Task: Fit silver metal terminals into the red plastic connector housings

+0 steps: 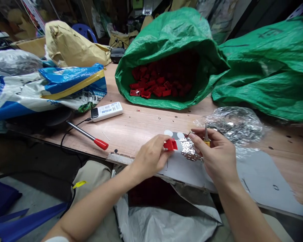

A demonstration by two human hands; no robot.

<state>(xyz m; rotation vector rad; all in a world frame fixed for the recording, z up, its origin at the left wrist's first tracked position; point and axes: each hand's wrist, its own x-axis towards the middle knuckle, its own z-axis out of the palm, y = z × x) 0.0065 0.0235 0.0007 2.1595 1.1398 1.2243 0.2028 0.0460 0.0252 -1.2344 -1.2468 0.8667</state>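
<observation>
My left hand (151, 154) is closed on a small red plastic housing (170, 145), open on one side, held over the table's front edge. Between the fingers of my right hand (215, 151) sits a slim pointed metal tool with a yellow grip (206, 141), tip up. The thumb and index finger of that hand are pinched together; whatever is at their tips is too small to make out. Just below and between the hands, a pile of small shiny metal pieces (189, 149) lies on a grey-white sheet (265, 178).
A green sack (171, 30) full of red plastic parts (159, 87) opens toward me; another green sack (267, 67) stands right. A clear bag of metal pieces (237, 124), a white device with a cable (107, 111) and a red-handled rod (91, 136) lie around. A grey bag (166, 222) hangs below.
</observation>
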